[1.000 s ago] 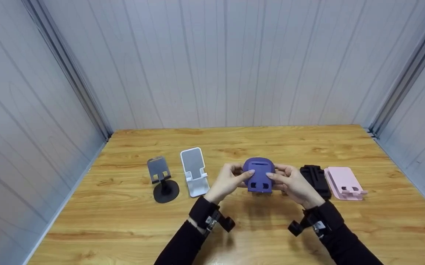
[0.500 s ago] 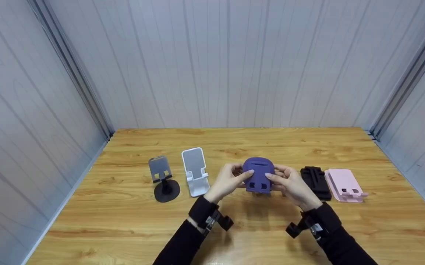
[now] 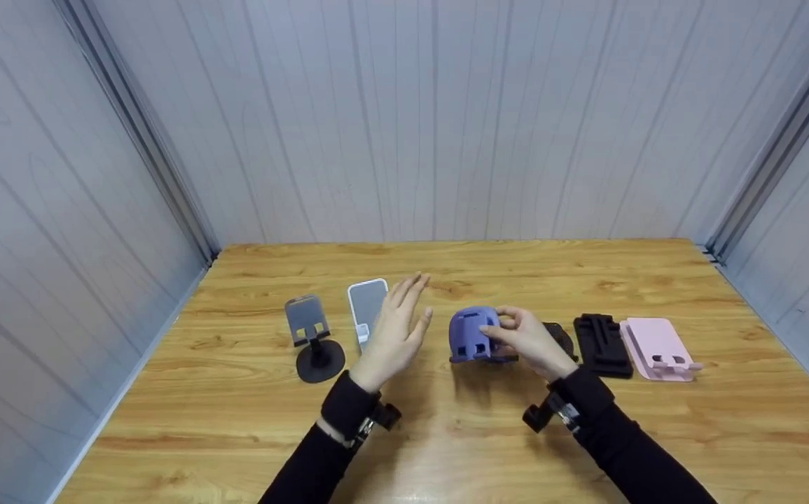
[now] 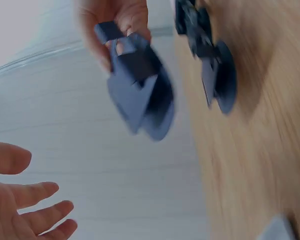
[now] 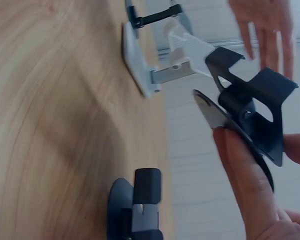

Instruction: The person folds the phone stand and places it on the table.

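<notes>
Clock per head view, 12 = far side. Purple phone stand (image 3: 467, 336) is approx mid-table, held up off the wood tabletop (image 3: 446, 455); R hand (image 3: 529, 344) pinches its 3 o'clock edge, thumb on front, fingers behind. It lies at 9 from R hand, touching; at 3 from L hand (image 3: 391, 334), well apart, so R is nearer. L hand: fingers straight, thumb out, nothing held; hides part of white stand (image 3: 368, 304), contact can't tell. Purple one's long axis approx 12–6, foreshortened; slotted end twd 12, lip w/ 2 cutouts twd 6; L wrist view shows its 2 plates splayed a bit. Others: grey stand (image 3: 304, 315) at 9 from L hand; dark round piece (image 3: 562, 337) partly behind R hand, then black stand (image 3: 602, 346) & pink stand (image 3: 656, 339) out at 3
</notes>
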`<state>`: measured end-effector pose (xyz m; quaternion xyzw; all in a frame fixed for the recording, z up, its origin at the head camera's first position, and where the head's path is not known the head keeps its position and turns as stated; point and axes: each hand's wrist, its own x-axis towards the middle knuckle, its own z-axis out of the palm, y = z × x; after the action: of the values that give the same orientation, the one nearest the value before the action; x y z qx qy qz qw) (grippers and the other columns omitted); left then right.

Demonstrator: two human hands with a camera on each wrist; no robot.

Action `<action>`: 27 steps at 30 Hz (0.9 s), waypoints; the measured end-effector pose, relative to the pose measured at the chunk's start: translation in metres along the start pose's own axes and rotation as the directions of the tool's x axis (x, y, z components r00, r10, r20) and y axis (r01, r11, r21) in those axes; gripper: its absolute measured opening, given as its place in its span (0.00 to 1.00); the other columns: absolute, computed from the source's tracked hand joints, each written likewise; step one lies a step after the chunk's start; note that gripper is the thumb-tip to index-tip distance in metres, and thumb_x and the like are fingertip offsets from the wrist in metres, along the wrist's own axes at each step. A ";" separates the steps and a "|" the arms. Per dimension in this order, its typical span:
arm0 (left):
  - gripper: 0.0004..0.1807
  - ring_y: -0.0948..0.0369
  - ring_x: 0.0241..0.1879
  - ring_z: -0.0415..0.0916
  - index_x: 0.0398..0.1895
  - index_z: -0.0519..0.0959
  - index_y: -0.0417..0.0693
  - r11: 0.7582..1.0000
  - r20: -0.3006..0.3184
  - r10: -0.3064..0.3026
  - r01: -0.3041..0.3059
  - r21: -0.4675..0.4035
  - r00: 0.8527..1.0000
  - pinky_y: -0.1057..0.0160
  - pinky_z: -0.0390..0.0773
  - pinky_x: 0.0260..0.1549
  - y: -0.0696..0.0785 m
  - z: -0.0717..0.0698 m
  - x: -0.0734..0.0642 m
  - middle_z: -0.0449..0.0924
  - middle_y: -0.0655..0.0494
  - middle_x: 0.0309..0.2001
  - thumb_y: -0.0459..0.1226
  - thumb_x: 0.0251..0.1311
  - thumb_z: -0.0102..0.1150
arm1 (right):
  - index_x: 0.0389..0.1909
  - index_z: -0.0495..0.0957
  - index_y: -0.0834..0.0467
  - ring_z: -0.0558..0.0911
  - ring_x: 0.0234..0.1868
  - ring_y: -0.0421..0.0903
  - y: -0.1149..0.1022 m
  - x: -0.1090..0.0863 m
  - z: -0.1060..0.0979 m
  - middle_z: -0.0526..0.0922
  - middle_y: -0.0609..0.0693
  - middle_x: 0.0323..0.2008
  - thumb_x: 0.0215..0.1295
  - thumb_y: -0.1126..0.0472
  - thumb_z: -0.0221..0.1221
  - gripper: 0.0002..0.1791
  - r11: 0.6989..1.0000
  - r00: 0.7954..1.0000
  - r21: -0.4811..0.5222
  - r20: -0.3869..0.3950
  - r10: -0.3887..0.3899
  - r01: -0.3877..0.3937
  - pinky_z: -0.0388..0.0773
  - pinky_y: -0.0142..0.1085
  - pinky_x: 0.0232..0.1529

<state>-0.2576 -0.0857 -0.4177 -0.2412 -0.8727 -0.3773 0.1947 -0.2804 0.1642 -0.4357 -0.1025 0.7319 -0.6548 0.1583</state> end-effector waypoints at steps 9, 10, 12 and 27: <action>0.32 0.36 0.79 0.56 0.80 0.63 0.35 0.976 -0.037 0.021 -0.013 0.215 0.999 0.34 0.57 0.78 -0.013 -0.009 -0.014 0.61 0.33 0.79 0.36 0.78 0.56 | 0.77 0.56 0.78 0.76 0.68 0.69 0.006 0.027 0.024 0.68 0.78 0.71 0.81 0.66 0.56 0.33 0.973 1.000 -0.232 -0.008 0.019 -0.020 0.84 0.49 0.59; 0.32 0.36 0.78 0.57 0.80 0.63 0.35 0.976 -0.051 0.027 -0.015 0.217 0.998 0.35 0.58 0.78 -0.015 -0.009 -0.015 0.62 0.33 0.79 0.35 0.77 0.57 | 0.77 0.57 0.77 0.78 0.66 0.68 0.007 0.030 0.026 0.70 0.78 0.70 0.81 0.67 0.56 0.33 0.974 1.000 -0.224 -0.012 0.022 -0.024 0.85 0.49 0.58; 0.32 0.36 0.78 0.59 0.79 0.65 0.35 0.977 -0.069 0.033 -0.018 0.213 0.997 0.35 0.57 0.78 -0.018 -0.008 -0.017 0.64 0.34 0.78 0.34 0.76 0.58 | 0.77 0.57 0.76 0.81 0.62 0.66 0.009 0.036 0.031 0.72 0.77 0.68 0.80 0.67 0.56 0.32 0.973 0.999 -0.229 -0.023 0.031 -0.036 0.86 0.48 0.55; 0.31 0.36 0.77 0.60 0.79 0.66 0.34 0.979 -0.096 0.015 0.005 0.206 0.995 0.36 0.61 0.77 -0.023 -0.011 -0.018 0.67 0.33 0.76 0.34 0.76 0.58 | 0.72 0.67 0.77 0.87 0.51 0.64 0.035 0.076 0.034 0.76 0.77 0.63 0.77 0.65 0.62 0.31 0.929 0.999 -0.367 -0.019 0.030 -0.035 0.90 0.43 0.43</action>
<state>-0.2546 -0.1124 -0.4329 -0.2034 -0.8959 -0.2959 0.2617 -0.3366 0.1099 -0.4810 -0.1140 0.8441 -0.5043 0.1424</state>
